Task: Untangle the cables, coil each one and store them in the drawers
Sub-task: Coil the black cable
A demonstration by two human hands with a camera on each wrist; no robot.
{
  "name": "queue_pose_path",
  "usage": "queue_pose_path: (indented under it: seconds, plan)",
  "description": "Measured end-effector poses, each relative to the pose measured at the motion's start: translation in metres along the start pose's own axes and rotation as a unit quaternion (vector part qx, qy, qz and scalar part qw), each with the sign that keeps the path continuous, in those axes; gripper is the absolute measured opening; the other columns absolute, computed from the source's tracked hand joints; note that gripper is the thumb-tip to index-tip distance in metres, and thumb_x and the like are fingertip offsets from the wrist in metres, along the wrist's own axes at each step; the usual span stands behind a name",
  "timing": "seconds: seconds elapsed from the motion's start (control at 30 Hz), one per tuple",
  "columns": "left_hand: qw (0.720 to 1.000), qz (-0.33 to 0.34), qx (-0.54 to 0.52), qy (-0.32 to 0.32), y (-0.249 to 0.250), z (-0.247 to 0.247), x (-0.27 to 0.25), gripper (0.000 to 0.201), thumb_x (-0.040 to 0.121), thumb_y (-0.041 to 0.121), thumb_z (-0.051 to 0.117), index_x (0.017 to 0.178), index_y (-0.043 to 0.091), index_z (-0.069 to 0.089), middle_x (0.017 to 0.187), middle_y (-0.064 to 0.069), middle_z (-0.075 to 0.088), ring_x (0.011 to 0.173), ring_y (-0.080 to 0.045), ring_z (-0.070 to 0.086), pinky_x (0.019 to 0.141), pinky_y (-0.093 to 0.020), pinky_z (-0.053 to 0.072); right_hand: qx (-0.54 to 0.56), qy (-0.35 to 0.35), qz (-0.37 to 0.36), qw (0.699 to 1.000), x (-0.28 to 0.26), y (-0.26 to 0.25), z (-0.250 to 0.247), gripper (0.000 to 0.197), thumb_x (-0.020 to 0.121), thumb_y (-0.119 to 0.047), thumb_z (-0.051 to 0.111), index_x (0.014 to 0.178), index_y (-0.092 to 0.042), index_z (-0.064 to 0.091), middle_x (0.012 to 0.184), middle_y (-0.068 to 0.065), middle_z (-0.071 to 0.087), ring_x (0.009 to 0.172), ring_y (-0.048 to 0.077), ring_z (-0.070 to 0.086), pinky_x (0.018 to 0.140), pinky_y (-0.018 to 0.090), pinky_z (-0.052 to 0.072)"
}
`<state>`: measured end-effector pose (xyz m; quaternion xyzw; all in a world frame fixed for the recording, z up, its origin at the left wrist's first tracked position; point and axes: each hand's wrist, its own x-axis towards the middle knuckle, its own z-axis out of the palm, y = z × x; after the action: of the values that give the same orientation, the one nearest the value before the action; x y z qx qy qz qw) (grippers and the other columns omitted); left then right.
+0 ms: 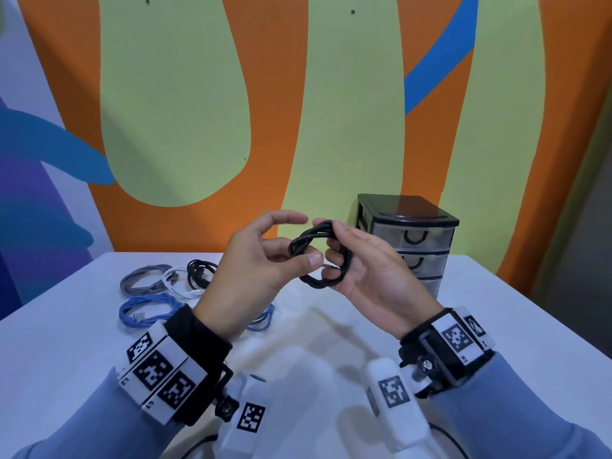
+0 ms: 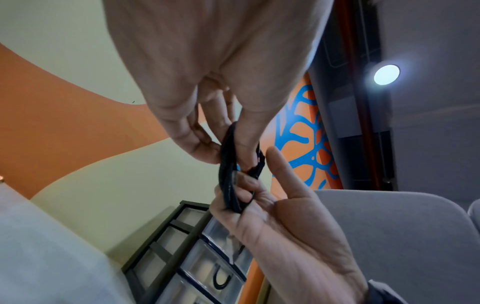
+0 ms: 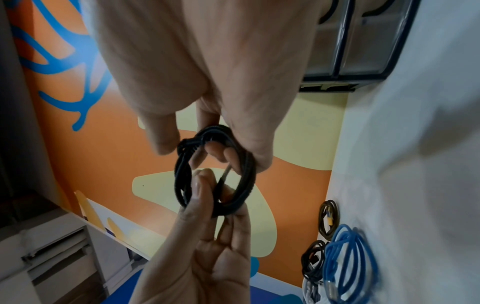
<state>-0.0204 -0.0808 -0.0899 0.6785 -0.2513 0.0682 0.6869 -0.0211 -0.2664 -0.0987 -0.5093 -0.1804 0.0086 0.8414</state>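
Note:
A black cable coil hangs in the air above the white table, held between both hands. My left hand pinches the coil's near left side, thumb on top and index finger raised clear of it. My right hand grips the coil's right side, with its thumb at the top and its fingers curled through the loop. In the right wrist view the coil is a tight ring with a loose end crossing its middle. The drawer unit, black-framed with clear drawers, stands behind my right hand, all drawers closed.
Coiled cables lie on the table at the left: grey, white, black and blue. Another blue coil shows partly under my left wrist. A painted wall rises behind the table.

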Motion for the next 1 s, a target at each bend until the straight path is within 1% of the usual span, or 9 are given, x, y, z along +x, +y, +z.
queue_pose_path:
  seconds: [0.13,0.27,0.37,0.47,0.57,0.67,0.87,0.93,1.0]
  plan:
    - [0.999,-0.022,-0.012,0.030,-0.002,-0.007,0.004,0.058,0.073,-0.001,0.092,0.122,0.022,0.073,0.111,-0.013,0.074,0.080,-0.018,0.076,0.072,-0.021,0.056,0.018,0.015,-0.003,1.000,0.002,0.000,-0.002,0.029,0.101,-0.025,0.063,0.120,-0.006,0.072,0.084,-0.001,0.040,0.072,0.011,0.039,0.067,0.027,0.032]
    - [0.994,-0.046,-0.103,-0.005,-0.010,-0.005,0.005,0.059,0.073,-0.007,0.088,0.124,0.020,0.074,0.099,-0.012,0.076,0.091,-0.025,0.073,0.087,-0.036,0.050,0.010,0.037,0.024,0.999,0.004,0.005,-0.003,0.018,0.102,-0.025,0.063,0.109,-0.010,0.070,0.082,0.000,0.042,0.069,0.012,0.040,0.063,0.027,0.034]
    - [0.981,-0.080,-0.168,-0.047,-0.010,-0.004,0.005,0.065,0.078,-0.005,0.085,0.134,0.024,0.071,0.101,-0.010,0.075,0.092,-0.021,0.064,0.083,-0.034,0.040,-0.005,0.033,0.040,0.999,0.004,0.004,-0.004,0.019,0.104,-0.026,0.062,0.113,-0.011,0.067,0.079,0.000,0.042,0.066,0.012,0.041,0.064,0.028,0.035]
    - [0.968,-0.097,-0.218,-0.078,-0.007,-0.004,0.004,0.065,0.082,-0.003,0.078,0.140,0.026,0.068,0.102,-0.009,0.070,0.091,-0.020,0.062,0.081,-0.035,0.037,-0.006,0.008,0.047,0.999,0.002,-0.002,-0.005,0.031,0.105,-0.025,0.059,0.127,-0.006,0.069,0.077,-0.002,0.041,0.065,0.010,0.041,0.067,0.027,0.036]
    - [0.960,-0.094,-0.251,-0.086,-0.006,-0.003,0.004,0.064,0.085,-0.001,0.073,0.143,0.025,0.066,0.102,-0.009,0.069,0.090,-0.019,0.065,0.084,-0.037,0.038,-0.022,-0.018,0.047,0.999,0.001,-0.008,-0.008,0.039,0.105,-0.027,0.057,0.137,-0.006,0.066,0.078,-0.003,0.042,0.068,0.010,0.043,0.073,0.030,0.041]
    - [0.955,-0.084,-0.267,-0.094,-0.006,-0.004,0.003,0.064,0.087,0.000,0.071,0.145,0.025,0.064,0.102,-0.008,0.069,0.089,-0.019,0.064,0.092,-0.041,0.039,-0.032,-0.036,0.044,0.998,0.000,-0.014,-0.009,0.037,0.105,-0.028,0.057,0.136,-0.011,0.068,0.081,-0.003,0.042,0.070,0.010,0.044,0.077,0.032,0.042]
    - [0.934,-0.075,-0.316,-0.147,-0.006,-0.004,0.001,0.064,0.092,0.000,0.063,0.152,0.023,0.056,0.102,-0.007,0.064,0.087,-0.016,0.061,0.089,-0.035,0.045,-0.039,-0.057,0.037,0.997,-0.002,-0.018,-0.009,0.039,0.102,-0.028,0.059,0.137,-0.012,0.067,0.083,-0.001,0.042,0.076,0.012,0.044,0.092,0.044,0.036]
    - [0.941,-0.079,-0.293,-0.153,-0.006,-0.004,0.001,0.064,0.091,0.001,0.066,0.150,0.023,0.058,0.101,-0.008,0.065,0.087,-0.016,0.061,0.085,-0.031,0.047,-0.035,-0.045,0.029,0.998,-0.002,-0.016,-0.009,0.039,0.102,-0.026,0.059,0.136,-0.009,0.067,0.080,-0.002,0.041,0.073,0.012,0.044,0.090,0.042,0.036]
    - [0.959,-0.074,-0.235,-0.138,-0.005,-0.003,0.002,0.062,0.090,0.001,0.071,0.147,0.023,0.061,0.103,-0.011,0.069,0.091,-0.018,0.063,0.083,-0.028,0.052,-0.026,-0.021,0.015,0.999,-0.001,-0.012,-0.007,0.039,0.104,-0.023,0.057,0.138,-0.004,0.065,0.076,-0.003,0.039,0.068,0.010,0.041,0.077,0.031,0.039]
